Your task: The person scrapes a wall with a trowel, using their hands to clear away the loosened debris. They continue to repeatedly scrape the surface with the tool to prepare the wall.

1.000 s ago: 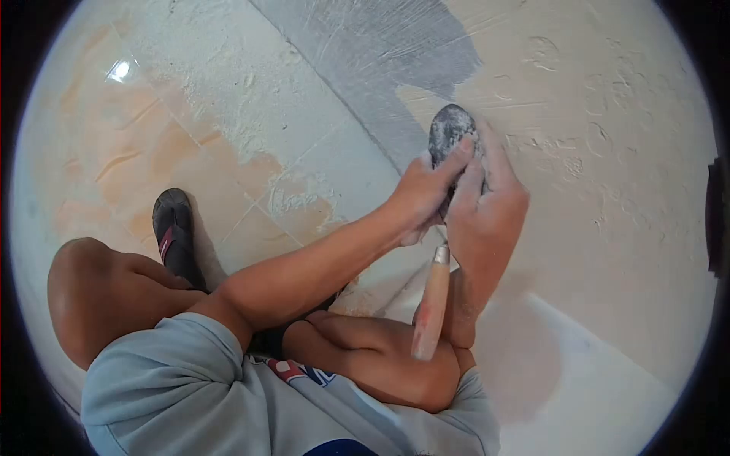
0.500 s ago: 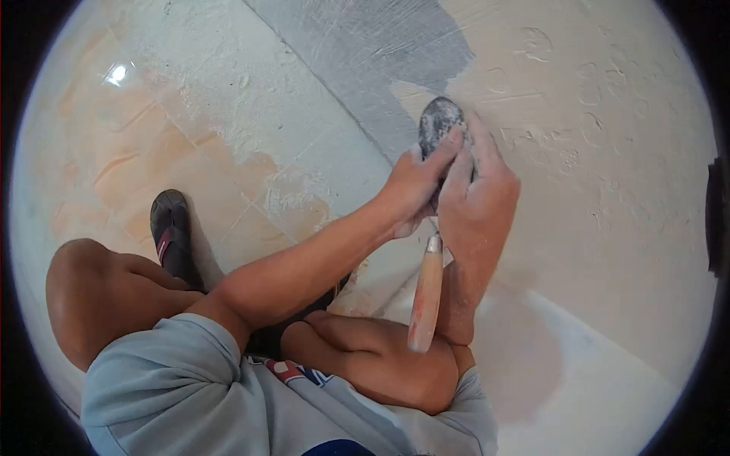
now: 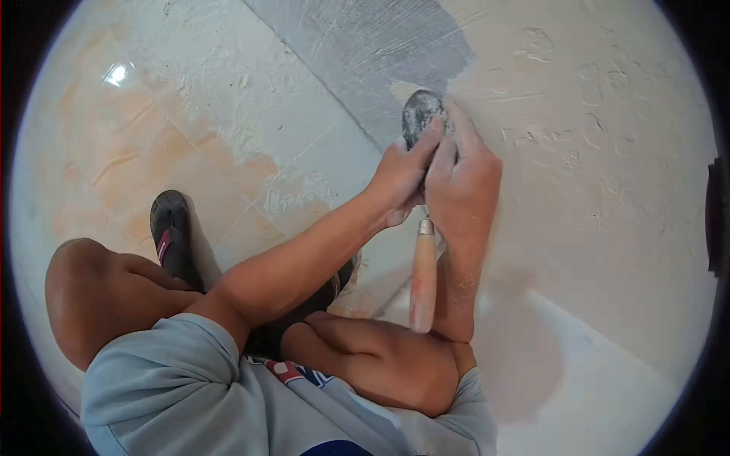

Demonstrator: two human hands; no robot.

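My left hand (image 3: 399, 175) is closed round a dark oval object (image 3: 420, 114) dusted with white, its thumb lying on top. Close against it on the right is my right hand (image 3: 465, 163), whitened at the fingers, with the index finger stretched along the object's right side and the other fingers bent in. Below my hands a wooden handle (image 3: 423, 285) with a metal ferrule points down toward my knee. Its upper end disappears beneath my right hand, so how it is held is hidden.
A wall (image 3: 563, 205) with scratched marks fills the right, with a grey patch (image 3: 365, 45) at the top. Tiled floor (image 3: 137, 144), smeared with white powder, lies to the left. My shod foot (image 3: 172, 228) rests there, and my bent knees are below my arms.
Both hands and the dark object have moved slightly left and up. The wooden handle has shifted up with them and hangs more upright.
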